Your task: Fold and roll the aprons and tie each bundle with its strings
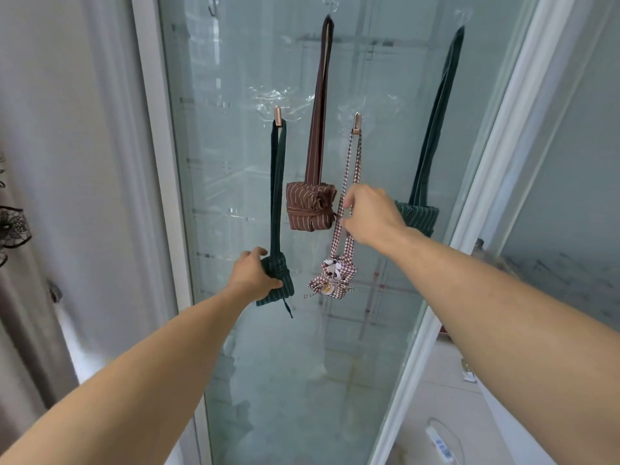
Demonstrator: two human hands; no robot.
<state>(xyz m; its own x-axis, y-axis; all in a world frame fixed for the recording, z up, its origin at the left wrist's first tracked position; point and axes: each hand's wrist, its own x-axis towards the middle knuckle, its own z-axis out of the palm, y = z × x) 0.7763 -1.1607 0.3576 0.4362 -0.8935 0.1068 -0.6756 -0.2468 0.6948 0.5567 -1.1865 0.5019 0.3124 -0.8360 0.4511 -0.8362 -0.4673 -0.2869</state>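
Head view: a frosted glass door panel (295,347) in a pale frame fills the scene, a grey curtain with black lace trim (13,229) off at nine o'clock. Four rolled aprons hang on it by their neck loops, every strap running straight up and down. Left hand (253,275) at centre wraps its fingers round the dark green pinstriped apron bundle (280,281), thumb underneath; the roll lies roughly crosswise, its strap rising to a copper hook (278,116) at twelve o'clock, a loose string end dangling below. Right hand (370,214) pinches the red-and-white gingham strap (349,162), fingers curled on it, just under a second copper hook (357,122). The small gingham apron bundle with a cartoon print (332,278) hangs at six o'clock of that hand. The brown striped apron bundle (310,206), tied round, sits between both hands, higher up. A second green striped bundle (419,214) hangs at three o'clock, partly behind the right wrist.
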